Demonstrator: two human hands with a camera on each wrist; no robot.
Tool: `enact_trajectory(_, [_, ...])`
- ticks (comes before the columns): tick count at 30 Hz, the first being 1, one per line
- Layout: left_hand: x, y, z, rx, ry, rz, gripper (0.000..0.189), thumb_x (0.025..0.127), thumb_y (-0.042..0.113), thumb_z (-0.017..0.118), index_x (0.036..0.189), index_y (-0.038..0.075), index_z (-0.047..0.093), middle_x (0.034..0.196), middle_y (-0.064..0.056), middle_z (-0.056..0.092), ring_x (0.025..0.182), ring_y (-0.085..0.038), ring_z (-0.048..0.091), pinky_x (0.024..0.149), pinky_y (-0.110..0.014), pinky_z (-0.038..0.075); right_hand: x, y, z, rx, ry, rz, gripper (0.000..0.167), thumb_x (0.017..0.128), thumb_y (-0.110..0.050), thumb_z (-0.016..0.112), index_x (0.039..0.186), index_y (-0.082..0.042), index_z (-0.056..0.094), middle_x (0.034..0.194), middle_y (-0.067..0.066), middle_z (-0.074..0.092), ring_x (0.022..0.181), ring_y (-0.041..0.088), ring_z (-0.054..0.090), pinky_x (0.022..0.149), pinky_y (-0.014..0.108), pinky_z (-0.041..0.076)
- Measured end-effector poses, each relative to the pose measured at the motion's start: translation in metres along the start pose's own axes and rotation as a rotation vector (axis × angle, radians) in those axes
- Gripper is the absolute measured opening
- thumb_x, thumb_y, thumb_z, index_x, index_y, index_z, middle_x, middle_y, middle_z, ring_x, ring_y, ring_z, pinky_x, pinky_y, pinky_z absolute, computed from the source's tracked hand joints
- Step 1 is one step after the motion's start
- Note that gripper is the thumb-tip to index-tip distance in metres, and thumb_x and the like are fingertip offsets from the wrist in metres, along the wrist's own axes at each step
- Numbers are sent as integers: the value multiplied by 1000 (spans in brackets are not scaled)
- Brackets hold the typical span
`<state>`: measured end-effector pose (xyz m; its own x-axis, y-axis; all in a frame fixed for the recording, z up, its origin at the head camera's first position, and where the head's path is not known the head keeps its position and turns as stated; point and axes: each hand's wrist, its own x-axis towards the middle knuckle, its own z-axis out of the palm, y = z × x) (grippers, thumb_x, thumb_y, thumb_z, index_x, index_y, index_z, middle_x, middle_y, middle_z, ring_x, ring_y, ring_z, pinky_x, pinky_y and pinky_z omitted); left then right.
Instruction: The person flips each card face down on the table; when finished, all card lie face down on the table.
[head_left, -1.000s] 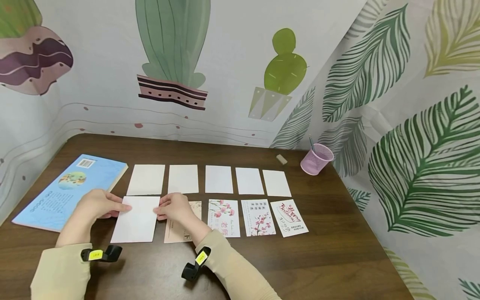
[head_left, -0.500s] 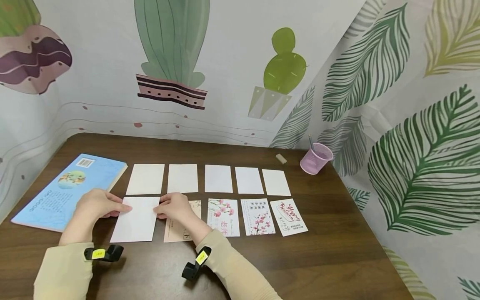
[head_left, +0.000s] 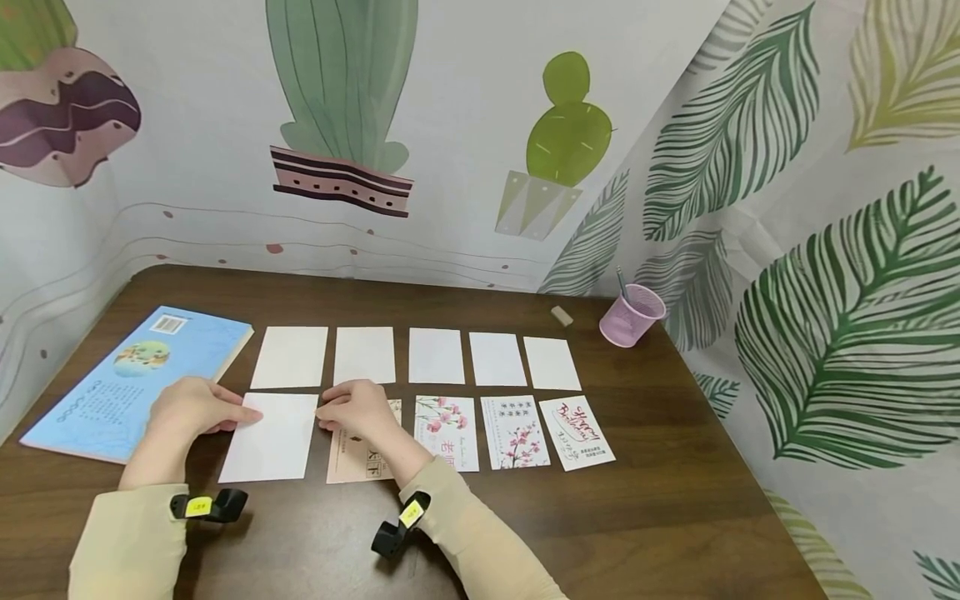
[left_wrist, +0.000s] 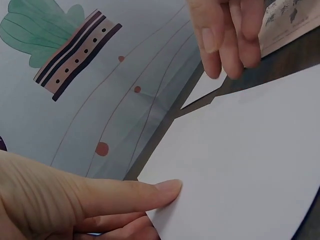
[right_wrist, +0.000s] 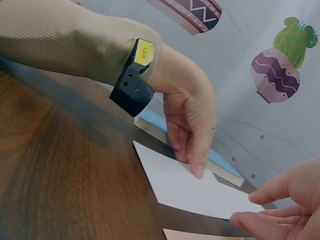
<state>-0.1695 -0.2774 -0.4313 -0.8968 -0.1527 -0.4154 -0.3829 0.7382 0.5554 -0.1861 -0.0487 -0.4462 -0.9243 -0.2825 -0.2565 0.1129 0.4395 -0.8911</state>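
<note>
A blank white card [head_left: 268, 440] lies at the near left of the table. My left hand [head_left: 191, 410] pinches its left edge; in the left wrist view the thumb [left_wrist: 165, 194] lies on top, with the other fingers at and below the edge. Just off the card's upper right corner is my right hand [head_left: 363, 412], its fingers loosely bent and holding nothing. Seen from the left wrist, the right hand [left_wrist: 227, 37] hangs beyond the card's far edge with a gap. Under the right hand, a beige printed card [head_left: 351, 463] is partly covered.
Several blank white cards [head_left: 363, 354] form a row behind. To the right lie a pink flower card [head_left: 447, 433], a blossom card [head_left: 516, 433] and a red-lettered card [head_left: 577, 433]. A blue book [head_left: 127, 383] lies left; an eraser [head_left: 562, 316] and pink pen cup [head_left: 632, 318] stand at the back right.
My right hand has let go of the white card's right edge and shifted slightly right and up. The left hand keeps its hold, and the card stays in place.
</note>
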Motion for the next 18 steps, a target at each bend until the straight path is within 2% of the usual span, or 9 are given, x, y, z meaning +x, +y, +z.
enact_trajectory(6, [-2,0,-1,18,-12,28,60,70,45,85,100,-5,72,65,3,69,67,-15,61,58,-29,43,-1,0,-13,54,-9,4,21,87,-8,71,106,0,72,83,9,75,71,19,74,64,23,58])
enact_trajectory(11, [-2,0,0,21,-21,43,57,70,44,85,97,-4,72,64,3,68,67,-15,61,58,-28,43,0,1,-35,50,11,-17,25,87,-11,71,109,1,71,86,11,76,74,20,74,69,23,58])
enact_trajectory(16, [-3,7,1,21,2,63,58,74,42,82,103,-7,69,66,1,68,67,-16,61,58,-29,42,-1,7,-61,103,-12,-23,33,89,-11,69,117,6,66,93,14,75,78,23,75,73,28,60])
enact_trajectory(18, [-3,13,4,-14,5,92,59,79,41,79,108,-10,67,71,-4,70,68,-15,63,60,-29,48,-4,11,-70,89,-16,-26,34,89,-12,69,118,5,65,94,14,75,78,21,74,73,28,60])
